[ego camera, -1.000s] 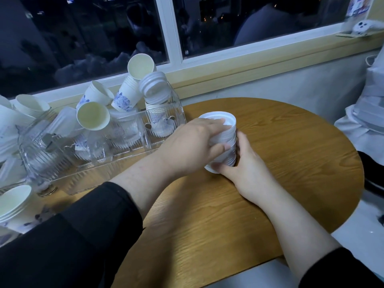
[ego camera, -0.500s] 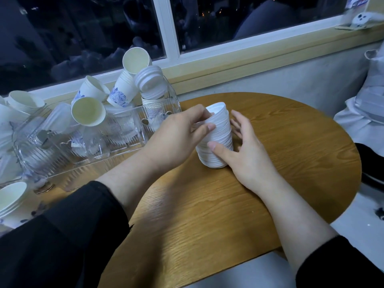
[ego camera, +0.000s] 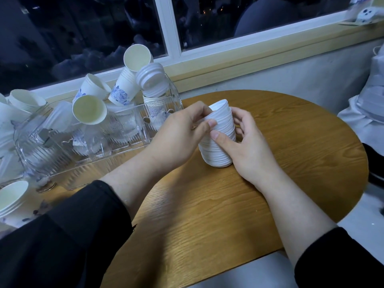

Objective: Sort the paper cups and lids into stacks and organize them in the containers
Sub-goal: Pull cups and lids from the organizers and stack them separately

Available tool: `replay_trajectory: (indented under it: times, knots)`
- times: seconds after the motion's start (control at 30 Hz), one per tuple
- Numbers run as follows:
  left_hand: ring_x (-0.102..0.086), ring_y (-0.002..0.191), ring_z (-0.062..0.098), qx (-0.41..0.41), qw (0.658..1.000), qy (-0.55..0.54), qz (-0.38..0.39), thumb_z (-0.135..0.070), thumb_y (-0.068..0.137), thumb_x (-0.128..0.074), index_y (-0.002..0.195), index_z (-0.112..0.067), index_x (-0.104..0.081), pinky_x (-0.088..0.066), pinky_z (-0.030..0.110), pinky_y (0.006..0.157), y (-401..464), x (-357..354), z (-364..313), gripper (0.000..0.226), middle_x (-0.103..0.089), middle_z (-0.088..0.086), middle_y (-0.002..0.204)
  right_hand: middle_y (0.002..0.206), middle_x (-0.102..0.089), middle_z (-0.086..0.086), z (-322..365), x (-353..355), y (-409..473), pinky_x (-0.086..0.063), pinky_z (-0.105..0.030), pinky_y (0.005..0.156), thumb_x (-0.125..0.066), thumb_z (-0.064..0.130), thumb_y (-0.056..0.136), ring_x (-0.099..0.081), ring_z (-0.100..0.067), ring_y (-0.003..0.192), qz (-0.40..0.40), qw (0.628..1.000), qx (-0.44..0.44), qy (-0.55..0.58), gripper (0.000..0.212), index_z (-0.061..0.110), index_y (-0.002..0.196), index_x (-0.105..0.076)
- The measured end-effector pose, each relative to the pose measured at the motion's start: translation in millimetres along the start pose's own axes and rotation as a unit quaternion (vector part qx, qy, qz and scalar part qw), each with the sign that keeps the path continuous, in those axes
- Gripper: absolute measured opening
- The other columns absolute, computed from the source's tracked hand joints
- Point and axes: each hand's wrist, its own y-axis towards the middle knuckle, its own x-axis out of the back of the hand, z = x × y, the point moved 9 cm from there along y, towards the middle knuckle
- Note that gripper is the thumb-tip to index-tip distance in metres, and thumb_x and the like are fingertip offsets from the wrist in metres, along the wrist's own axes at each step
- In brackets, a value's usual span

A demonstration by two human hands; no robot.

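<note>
Gripping a lid stack [ego camera: 218, 140] on the worktop [ego camera: 291, 142], left hand [ego camera: 178, 136] and right hand [ego camera: 247, 146] curl around it; the tray [ego camera: 62, 159] holds jumbled cups [ego camera: 124, 92], sorting unfinished.

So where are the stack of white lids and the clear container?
stack of white lids [ego camera: 220, 156], head view, lower ribbed side.
clear container [ego camera: 124, 151], head view, front wall.

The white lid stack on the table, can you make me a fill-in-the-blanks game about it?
1. The stack of white lids stands on the round ____ table.
2. The left hand and right hand ____ the stack from both sides.
3. The clear container holds paper ____.

Missing words: wooden; hold; cups
</note>
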Motion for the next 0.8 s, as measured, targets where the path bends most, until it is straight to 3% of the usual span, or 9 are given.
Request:
replay_trajectory:
  times: [0.13, 0.27, 0.37, 0.5, 0.63, 0.7, 0.8]
  knots:
    - [-0.054, 0.072, 0.004, 0.008, 1.0, -0.017, -0.017, -0.024, 0.101, -0.057, 0.1, -0.015, -0.062, -0.043, 0.021, 0.068, 1, 1, 0, 0.01, -0.066, -0.005, 0.082, 0.135, -0.053, 0.022, 1, 1, 0, -0.039, -0.012, 0.099, -0.074, 0.038, 0.086, -0.047, 0.015, 0.12, 0.002, 1.0, 0.009, 0.0, 0.065, 0.03, 0.143, -0.042]
    - [-0.058, 0.077, 0.014, 0.015, 0.999, -0.027, -0.025, -0.024, 0.101, -0.057, 0.101, -0.015, -0.062, -0.046, 0.028, 0.072, 0, 2, 2, 0.011, -0.069, 0.001, 0.087, 0.137, -0.053, 0.021, 1, 0, -1, -0.039, -0.021, 0.106, -0.073, 0.04, 0.087, -0.046, 0.009, 0.127, 0.006, 1.0, 0.01, 0.0, 0.067, 0.031, 0.145, -0.04]
    - [-0.054, 0.072, 0.007, -0.008, 0.999, 0.02, -0.033, -0.026, 0.102, -0.056, 0.104, -0.015, -0.061, -0.044, 0.025, 0.07, -3, 3, -2, 0.013, -0.066, -0.005, 0.083, 0.141, -0.051, 0.017, 0, 0, -1, -0.039, -0.023, 0.108, -0.074, 0.04, 0.086, -0.046, 0.008, 0.127, 0.005, 1.0, 0.004, 0.001, 0.073, 0.031, 0.148, -0.037]
    - [-0.054, 0.082, 0.001, -0.03, 0.994, 0.097, -0.029, -0.028, 0.102, -0.056, 0.112, -0.018, -0.061, -0.041, 0.011, 0.071, -3, 5, -6, 0.015, -0.062, -0.02, 0.088, 0.142, -0.047, 0.017, -5, 1, -1, -0.036, -0.019, 0.106, -0.074, 0.042, 0.085, -0.046, 0.01, 0.122, 0.005, 1.0, -0.013, 0.004, 0.083, 0.033, 0.153, -0.027]
    - [-0.063, 0.101, 0.013, -0.048, 0.991, 0.125, 0.01, -0.03, 0.101, -0.056, 0.127, -0.022, -0.063, -0.044, 0.021, 0.084, -4, -1, -6, 0.028, -0.071, -0.004, 0.111, 0.135, -0.042, 0.022, -7, 0, -1, -0.032, -0.009, 0.1, -0.073, 0.041, 0.086, -0.042, 0.011, 0.124, 0.014, 1.0, -0.017, 0.003, 0.083, 0.035, 0.154, -0.026]
    - [-0.06, 0.111, 0.012, -0.062, 0.991, 0.116, 0.03, -0.027, 0.103, -0.052, 0.135, -0.021, -0.061, -0.042, 0.02, 0.094, -5, -4, -8, 0.035, -0.07, -0.003, 0.118, 0.139, -0.043, 0.02, -8, 0, -1, -0.035, -0.016, 0.106, -0.075, 0.041, 0.085, -0.043, 0.008, 0.127, 0.014, 1.0, -0.015, 0.009, 0.084, 0.037, 0.153, -0.026]
    - [-0.055, 0.122, 0.011, -0.081, 0.986, 0.13, 0.063, -0.028, 0.097, -0.042, 0.137, -0.022, -0.061, -0.04, 0.04, 0.108, -5, -8, -8, 0.045, -0.068, -0.008, 0.125, 0.139, -0.048, 0.022, -8, 0, -1, -0.038, -0.031, 0.113, -0.077, 0.037, 0.085, -0.044, 0.005, 0.132, 0.014, 1.0, -0.003, 0.008, 0.082, 0.038, 0.152, -0.029]
